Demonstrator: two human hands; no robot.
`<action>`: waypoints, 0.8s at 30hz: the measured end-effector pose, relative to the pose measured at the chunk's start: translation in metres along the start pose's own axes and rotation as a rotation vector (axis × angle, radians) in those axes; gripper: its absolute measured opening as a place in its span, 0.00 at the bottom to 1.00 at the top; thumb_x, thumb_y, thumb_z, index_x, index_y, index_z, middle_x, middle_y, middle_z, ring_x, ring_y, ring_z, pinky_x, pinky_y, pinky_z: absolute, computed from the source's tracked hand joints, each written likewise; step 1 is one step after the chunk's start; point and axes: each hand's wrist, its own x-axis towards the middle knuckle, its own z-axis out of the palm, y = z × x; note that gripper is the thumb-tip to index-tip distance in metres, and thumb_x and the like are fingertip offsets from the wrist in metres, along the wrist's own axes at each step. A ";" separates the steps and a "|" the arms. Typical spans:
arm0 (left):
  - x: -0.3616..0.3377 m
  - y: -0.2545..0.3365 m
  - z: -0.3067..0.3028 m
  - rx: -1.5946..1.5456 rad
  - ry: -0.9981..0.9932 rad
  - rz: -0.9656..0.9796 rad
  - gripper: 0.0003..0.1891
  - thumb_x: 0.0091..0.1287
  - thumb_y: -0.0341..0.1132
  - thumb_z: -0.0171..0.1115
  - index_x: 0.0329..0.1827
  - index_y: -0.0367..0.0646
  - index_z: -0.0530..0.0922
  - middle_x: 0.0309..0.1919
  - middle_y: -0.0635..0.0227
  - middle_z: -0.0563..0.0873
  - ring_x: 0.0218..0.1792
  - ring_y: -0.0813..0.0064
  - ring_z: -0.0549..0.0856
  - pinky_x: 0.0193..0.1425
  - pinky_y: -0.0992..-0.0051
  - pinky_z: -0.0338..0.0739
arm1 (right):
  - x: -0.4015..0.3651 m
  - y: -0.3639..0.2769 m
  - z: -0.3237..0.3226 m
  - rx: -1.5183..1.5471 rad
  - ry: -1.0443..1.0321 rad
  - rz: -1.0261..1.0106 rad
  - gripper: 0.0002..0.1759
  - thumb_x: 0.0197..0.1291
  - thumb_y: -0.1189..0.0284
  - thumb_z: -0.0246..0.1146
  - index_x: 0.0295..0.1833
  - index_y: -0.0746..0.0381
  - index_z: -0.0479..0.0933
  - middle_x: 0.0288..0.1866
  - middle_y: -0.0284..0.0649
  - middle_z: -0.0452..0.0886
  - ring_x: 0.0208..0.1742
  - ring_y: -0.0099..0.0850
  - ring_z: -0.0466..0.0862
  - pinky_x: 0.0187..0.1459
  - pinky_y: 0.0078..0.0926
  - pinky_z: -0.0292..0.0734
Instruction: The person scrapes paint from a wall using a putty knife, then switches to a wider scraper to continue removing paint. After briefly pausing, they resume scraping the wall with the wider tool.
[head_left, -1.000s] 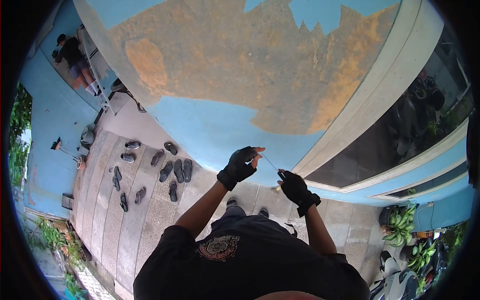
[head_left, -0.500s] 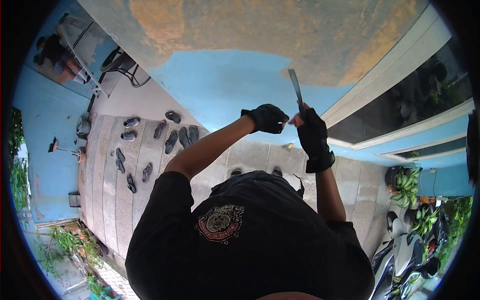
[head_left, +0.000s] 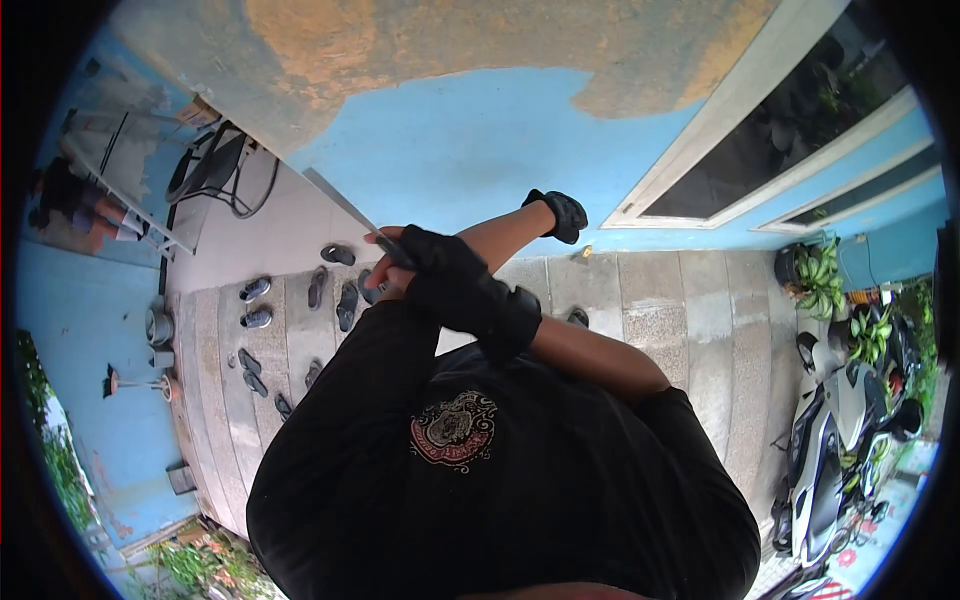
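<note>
My right hand (head_left: 440, 280), in a black fingerless glove, is crossed over to my left arm. It is closed around a scraper (head_left: 340, 200) with a long, thin grey blade that points up and left. The fingers lie by my left elbow, at the edge of the black sleeve. My left hand (head_left: 563, 217), also gloved, is held out in front of the blue wall (head_left: 470, 140), curled into a fist; nothing shows in it. Above the blue paint, the wall has a bare, brown-grey patch (head_left: 480, 35).
Several sandals and shoes (head_left: 257, 318) lie on the tiled floor to the left. A black chair (head_left: 225, 175) stands behind them, near a person (head_left: 95, 205) by a ladder (head_left: 150, 225). At right are a window (head_left: 740, 140), a potted plant (head_left: 815, 275) and a motorbike (head_left: 825, 450).
My right hand has swung left with the scraper, from in front of the wall to my left elbow. My left hand has moved slightly right and up. The view has shifted.
</note>
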 end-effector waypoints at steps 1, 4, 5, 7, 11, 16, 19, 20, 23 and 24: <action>0.005 -0.007 0.012 -0.017 0.076 0.026 0.15 0.54 0.39 0.53 0.42 0.48 0.83 0.46 0.60 0.87 0.46 0.57 0.85 0.49 0.59 0.79 | -0.002 -0.005 0.009 -0.030 0.034 -0.038 0.23 0.65 0.77 0.57 0.66 0.64 0.71 0.43 0.35 0.87 0.44 0.28 0.85 0.51 0.28 0.78; 0.009 -0.012 0.001 -0.068 0.001 -0.018 0.15 0.55 0.39 0.54 0.42 0.46 0.83 0.43 0.59 0.87 0.47 0.57 0.86 0.49 0.59 0.79 | -0.001 0.040 -0.001 -0.385 0.187 -0.279 0.26 0.63 0.78 0.56 0.68 0.63 0.69 0.43 0.36 0.87 0.45 0.29 0.86 0.51 0.29 0.78; -0.009 -0.006 -0.014 -0.222 0.099 -0.039 0.13 0.57 0.40 0.54 0.38 0.44 0.83 0.39 0.56 0.87 0.43 0.56 0.86 0.47 0.58 0.78 | -0.005 0.051 -0.008 -0.276 0.199 -0.186 0.29 0.60 0.81 0.56 0.69 0.62 0.69 0.45 0.39 0.87 0.48 0.34 0.87 0.52 0.31 0.80; -0.005 -0.012 -0.021 -0.228 0.137 -0.014 0.13 0.58 0.40 0.54 0.37 0.43 0.82 0.37 0.55 0.86 0.41 0.56 0.85 0.46 0.58 0.77 | 0.002 0.063 -0.043 -0.957 0.204 -0.347 0.36 0.49 0.85 0.58 0.69 0.63 0.70 0.47 0.43 0.84 0.47 0.42 0.85 0.48 0.34 0.79; 0.158 -0.122 0.178 -0.888 0.698 0.320 0.14 0.61 0.42 0.53 0.36 0.41 0.81 0.37 0.53 0.86 0.40 0.54 0.85 0.46 0.58 0.77 | 0.000 0.139 -0.126 -0.679 0.642 -0.045 0.23 0.65 0.81 0.54 0.66 0.64 0.71 0.42 0.42 0.87 0.39 0.31 0.87 0.40 0.27 0.80; 0.085 -0.062 0.092 -0.481 0.405 0.119 0.16 0.59 0.42 0.54 0.42 0.42 0.82 0.44 0.53 0.86 0.47 0.53 0.84 0.52 0.58 0.77 | -0.019 0.052 -0.068 -0.789 0.586 -0.248 0.28 0.56 0.85 0.55 0.66 0.66 0.72 0.39 0.39 0.88 0.38 0.35 0.88 0.42 0.29 0.81; 0.016 0.001 0.005 -0.241 0.087 -0.055 0.17 0.59 0.42 0.54 0.43 0.43 0.82 0.45 0.53 0.86 0.50 0.54 0.84 0.53 0.58 0.77 | -0.036 0.064 -0.028 -0.827 0.293 -0.313 0.33 0.52 0.83 0.59 0.68 0.62 0.71 0.48 0.41 0.84 0.44 0.41 0.84 0.48 0.32 0.79; 0.017 0.005 0.007 -0.273 0.108 -0.085 0.17 0.59 0.42 0.54 0.43 0.43 0.82 0.44 0.53 0.86 0.49 0.54 0.84 0.53 0.58 0.77 | -0.039 0.066 -0.028 -0.816 0.431 -0.367 0.33 0.52 0.81 0.59 0.68 0.62 0.71 0.47 0.41 0.83 0.44 0.43 0.83 0.49 0.34 0.78; 0.024 0.011 0.017 -0.242 0.160 0.003 0.15 0.61 0.41 0.51 0.40 0.40 0.82 0.41 0.51 0.85 0.43 0.55 0.84 0.48 0.60 0.77 | -0.047 0.098 -0.074 -0.829 0.652 -0.375 0.31 0.48 0.78 0.62 0.63 0.62 0.74 0.44 0.44 0.84 0.46 0.45 0.84 0.48 0.41 0.79; 0.021 0.022 0.003 -0.216 0.021 -0.049 0.15 0.64 0.43 0.54 0.43 0.41 0.81 0.41 0.54 0.86 0.42 0.61 0.83 0.49 0.63 0.77 | -0.056 0.119 -0.095 -0.774 0.684 -0.363 0.30 0.51 0.78 0.61 0.64 0.63 0.73 0.45 0.44 0.85 0.46 0.44 0.84 0.48 0.39 0.79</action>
